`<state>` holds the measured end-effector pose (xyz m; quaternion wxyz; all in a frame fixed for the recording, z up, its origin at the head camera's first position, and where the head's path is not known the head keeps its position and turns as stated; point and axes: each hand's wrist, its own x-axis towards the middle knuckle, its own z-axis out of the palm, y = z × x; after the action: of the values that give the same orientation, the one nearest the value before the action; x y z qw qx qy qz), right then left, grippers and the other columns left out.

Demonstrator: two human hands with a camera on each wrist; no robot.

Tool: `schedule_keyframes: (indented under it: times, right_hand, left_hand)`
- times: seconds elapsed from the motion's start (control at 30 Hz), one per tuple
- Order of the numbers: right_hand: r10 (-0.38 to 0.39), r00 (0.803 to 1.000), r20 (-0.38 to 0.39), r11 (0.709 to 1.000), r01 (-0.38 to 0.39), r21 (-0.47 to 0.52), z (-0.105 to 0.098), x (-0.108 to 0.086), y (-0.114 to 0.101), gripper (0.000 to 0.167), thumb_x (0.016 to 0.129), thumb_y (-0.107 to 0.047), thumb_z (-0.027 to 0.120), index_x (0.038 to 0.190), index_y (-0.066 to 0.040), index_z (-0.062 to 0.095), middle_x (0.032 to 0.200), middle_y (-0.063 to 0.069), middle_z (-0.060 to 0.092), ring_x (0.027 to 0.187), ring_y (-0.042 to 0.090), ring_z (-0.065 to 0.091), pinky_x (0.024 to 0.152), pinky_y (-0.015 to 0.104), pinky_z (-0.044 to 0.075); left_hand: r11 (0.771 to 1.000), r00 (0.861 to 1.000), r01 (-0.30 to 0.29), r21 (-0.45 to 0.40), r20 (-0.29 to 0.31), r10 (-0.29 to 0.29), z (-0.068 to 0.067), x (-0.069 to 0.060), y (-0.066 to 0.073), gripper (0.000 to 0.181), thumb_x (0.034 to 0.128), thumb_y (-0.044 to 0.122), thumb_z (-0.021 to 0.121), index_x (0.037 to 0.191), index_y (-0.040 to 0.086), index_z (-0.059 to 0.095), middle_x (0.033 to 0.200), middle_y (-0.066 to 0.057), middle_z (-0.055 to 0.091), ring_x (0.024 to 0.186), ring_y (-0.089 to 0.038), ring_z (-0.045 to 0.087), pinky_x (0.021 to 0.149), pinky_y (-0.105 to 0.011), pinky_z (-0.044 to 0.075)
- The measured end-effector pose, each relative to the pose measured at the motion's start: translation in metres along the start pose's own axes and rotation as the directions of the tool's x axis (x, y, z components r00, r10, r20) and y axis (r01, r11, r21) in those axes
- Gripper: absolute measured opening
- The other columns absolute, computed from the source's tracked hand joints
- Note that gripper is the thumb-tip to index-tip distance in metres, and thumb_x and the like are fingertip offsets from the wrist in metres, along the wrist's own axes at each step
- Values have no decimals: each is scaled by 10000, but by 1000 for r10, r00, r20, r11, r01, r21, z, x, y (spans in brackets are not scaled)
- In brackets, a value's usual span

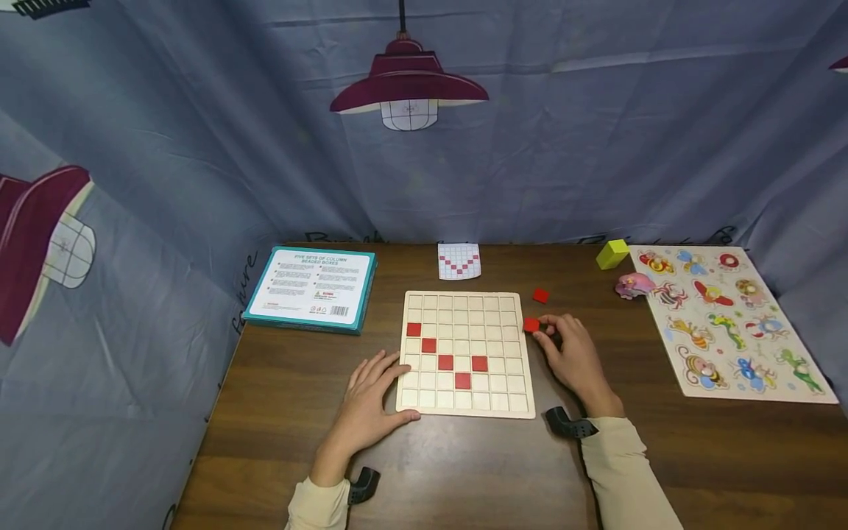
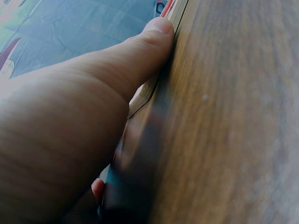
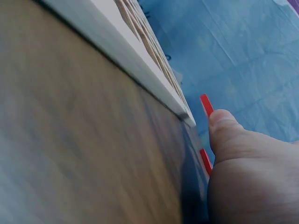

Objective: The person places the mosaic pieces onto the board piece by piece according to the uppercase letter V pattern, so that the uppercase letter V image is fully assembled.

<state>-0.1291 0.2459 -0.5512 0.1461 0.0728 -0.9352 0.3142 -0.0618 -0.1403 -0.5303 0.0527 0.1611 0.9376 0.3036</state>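
A pale wooden grid board [image 1: 424, 398] lies flat on the table with several red square tiles set in its cells. My left hand [image 1: 366, 401] rests at the board's left edge, fingers spread and thumb against the near corner. In the left wrist view the thumb [image 2: 149, 42] touches the board's side. Just right of the board, my right hand [image 1: 575, 357] pinches a red tile [image 1: 531, 324] between thumb and fingers; the right wrist view shows this tile [image 3: 206, 105] raised off the table. Another red tile [image 1: 540, 295] lies a little beyond it.
Behind the board lies a pattern card [image 1: 459, 262] with red squares in a V. A teal-edged box [image 1: 308, 291] sits at left. On the right are a yellow-green block [image 1: 612, 254], a pink pig figure [image 1: 634, 285] and an insect puzzle board [image 1: 718, 353]. A curtain [image 1: 464, 184] hangs behind.
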Motion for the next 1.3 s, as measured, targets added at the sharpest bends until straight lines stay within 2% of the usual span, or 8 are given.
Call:
schedule_keyframes:
  times: [0.33,0.63,0.9,1.17,1.3]
  right_hand:
    - [-43,997,66,998,41,38,4,-8,-19,272,905,-122,775,1142,-33,676,880,44,579,856,183,461,756,310,321]
    - [-112,985,129,992,102,80,11,-11,-33,251,891,-149,792,1115,-90,693,840,-25,542,842,133,419,767,259,272]
    - [-90,984,155,995,82,61,15,-12,-39,265,892,-210,793,1127,-114,718,807,-60,508,837,116,399,781,271,259]
    - [-55,984,171,998,48,46,16,-12,-41,270,893,-225,794,1128,-108,730,811,-44,525,843,142,417,798,311,298]
    - [-65,984,165,997,59,38,19,-13,-44,256,890,-217,794,1114,-107,738,809,-50,529,837,135,423,787,309,315]
  left_hand:
    - [1000,1000,5,9,4,-5,0,0,0,783,763,579,836,1416,232,574,1612,-27,429,1550,-317,283,1269,-558,164]
    - [1000,1000,12,10,-4,-12,0,-1,1,782,760,562,847,1414,228,577,1617,-32,424,1548,-322,287,1269,-565,167]
    - [1000,1000,5,1,-10,-5,1,-1,2,783,758,560,850,1412,225,578,1611,-40,431,1546,-332,290,1264,-572,170]
    - [1000,1000,0,-6,-7,0,0,0,2,785,761,554,849,1417,221,577,1616,-32,425,1552,-326,280,1270,-559,155]
    - [1000,1000,3,0,-3,-3,0,-2,2,783,763,553,848,1418,223,574,1615,-34,425,1550,-328,283,1270,-558,161]
